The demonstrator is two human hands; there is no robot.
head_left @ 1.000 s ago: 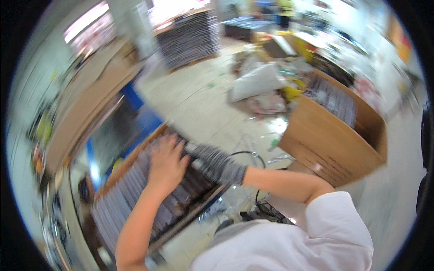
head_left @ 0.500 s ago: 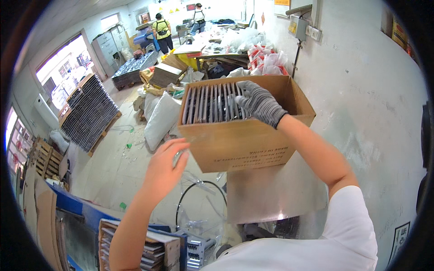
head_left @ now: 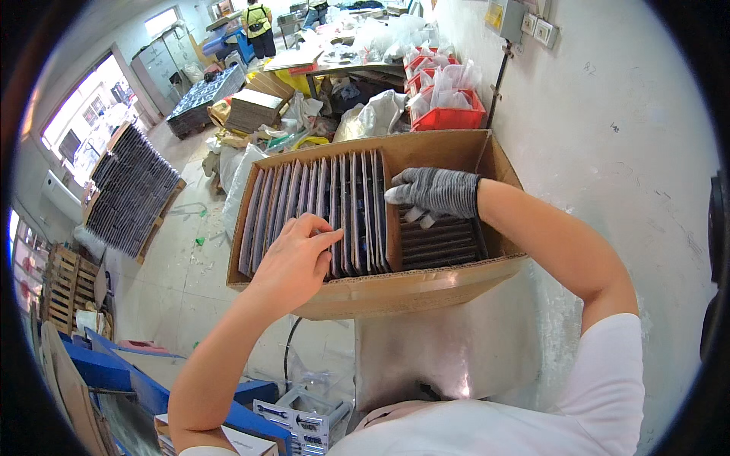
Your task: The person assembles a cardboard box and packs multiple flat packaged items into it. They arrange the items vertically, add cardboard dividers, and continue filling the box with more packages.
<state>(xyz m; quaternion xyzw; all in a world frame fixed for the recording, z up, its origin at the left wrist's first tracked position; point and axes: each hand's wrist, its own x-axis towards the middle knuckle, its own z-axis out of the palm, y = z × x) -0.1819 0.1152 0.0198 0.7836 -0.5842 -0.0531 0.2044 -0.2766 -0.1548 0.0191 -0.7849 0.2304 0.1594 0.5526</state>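
A brown cardboard box (head_left: 426, 286) stands open in front of me. Thin dark panels (head_left: 304, 190) with pale edges are packed upright in a row on its left side. A cardboard divider (head_left: 392, 228) stands at the row's right end. To its right, more dark slats (head_left: 441, 242) lie lower down, partly under my glove. My bare left hand (head_left: 293, 254) rests over the panels' near edges, fingers bent and loosely apart, their undersides hidden. In a grey striped glove, my right hand (head_left: 437, 191) hovers over the right compartment, fingers stretched toward the divider, apparently holding nothing.
The box sits on a metal surface (head_left: 449, 342). A wall (head_left: 601, 152) borders the right. Red bins (head_left: 449, 115) with plastic bags stand behind the box. A stacked pallet load (head_left: 133, 190) stands left; blue frames (head_left: 144, 376) are lower left. A person (head_left: 258, 26) stands far back.
The box now appears closer and its inside shows more. My left hand has moved from beside the box onto the panels. My right hand has shifted off the panels to the divider's right side.
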